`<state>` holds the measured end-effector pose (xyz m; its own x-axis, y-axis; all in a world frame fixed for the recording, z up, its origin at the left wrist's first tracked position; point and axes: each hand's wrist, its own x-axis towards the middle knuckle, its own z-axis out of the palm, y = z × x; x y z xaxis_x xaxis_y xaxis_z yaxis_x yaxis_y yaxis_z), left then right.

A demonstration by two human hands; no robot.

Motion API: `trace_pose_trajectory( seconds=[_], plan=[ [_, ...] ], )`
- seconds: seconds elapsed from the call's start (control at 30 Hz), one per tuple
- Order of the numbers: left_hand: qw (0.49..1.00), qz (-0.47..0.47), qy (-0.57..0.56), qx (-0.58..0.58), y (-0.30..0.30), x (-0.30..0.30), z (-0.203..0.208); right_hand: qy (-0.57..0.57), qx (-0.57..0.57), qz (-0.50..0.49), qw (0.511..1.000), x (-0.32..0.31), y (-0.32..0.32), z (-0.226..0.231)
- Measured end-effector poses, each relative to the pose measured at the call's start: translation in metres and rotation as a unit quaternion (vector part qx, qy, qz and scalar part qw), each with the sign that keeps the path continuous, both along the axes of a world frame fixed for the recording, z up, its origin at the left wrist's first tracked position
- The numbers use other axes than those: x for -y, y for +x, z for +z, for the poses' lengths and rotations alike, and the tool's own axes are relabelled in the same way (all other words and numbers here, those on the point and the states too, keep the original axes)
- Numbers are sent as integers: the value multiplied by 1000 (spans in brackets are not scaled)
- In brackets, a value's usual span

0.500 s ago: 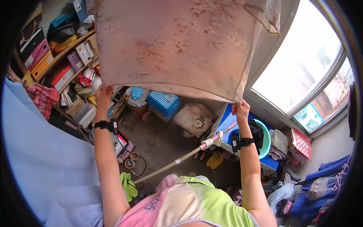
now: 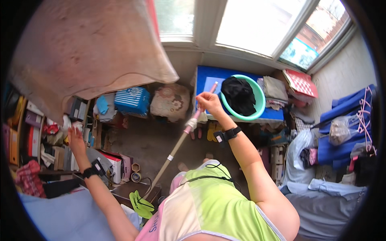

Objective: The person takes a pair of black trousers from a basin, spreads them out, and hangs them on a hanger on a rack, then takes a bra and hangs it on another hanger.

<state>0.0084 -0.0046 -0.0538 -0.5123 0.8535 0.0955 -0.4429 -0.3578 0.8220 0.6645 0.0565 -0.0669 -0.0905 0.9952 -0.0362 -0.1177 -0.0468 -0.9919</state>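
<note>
A large pale pink-brown floral cloth (image 2: 92, 52) hangs across the upper left, its lower edge wavy and loose. My left hand (image 2: 77, 140) is raised just under its lower left corner, fingers stretched up and slightly blurred. That hand looks open and apart from the cloth. My right hand (image 2: 210, 103) is closed, fingertips drawn together, and is away from the cloth's right corner. It overlaps the upper part of a long pole (image 2: 171, 154) with pink sections and white wrapping. Whether the fingers touch the pole, I cannot tell.
Beyond my right hand, a green basin (image 2: 261, 98) of dark clothes (image 2: 238, 96) stands on a blue-topped table (image 2: 209, 72). Shelving with box files (image 2: 34, 118) lines the left. A striped blue box (image 2: 132, 101) and a flower-patterned covered seat (image 2: 171, 102) stand behind. Blue garments (image 2: 341, 120) hang right.
My right hand has let go of the cloth's corner and come down over the pole. My left hand has dropped off its corner. The cloth now hangs farther left, and the view has turned right.
</note>
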Motion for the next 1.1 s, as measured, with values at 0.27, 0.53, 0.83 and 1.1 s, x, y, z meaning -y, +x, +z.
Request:
trace_pose_trajectory(
  seconds=[0.27, 0.53, 0.83, 1.1],
  plan=[
    [954, -163, -249, -44, 238, 32, -76, -202, 74, -95, 972, 91, 142, -76],
    [869, -320, -337, -169, 472, 2, -95, -76, 356, -265, 893, 0, 294, -104],
    [797, -436, -381, -171, 651, -30, -86, -120, 429, -263, 856, -84, 324, -123],
    [846, -498, -154, 112, 720, -69, -84, 230, 122, -2, 966, 25, 261, 20]
  ],
)
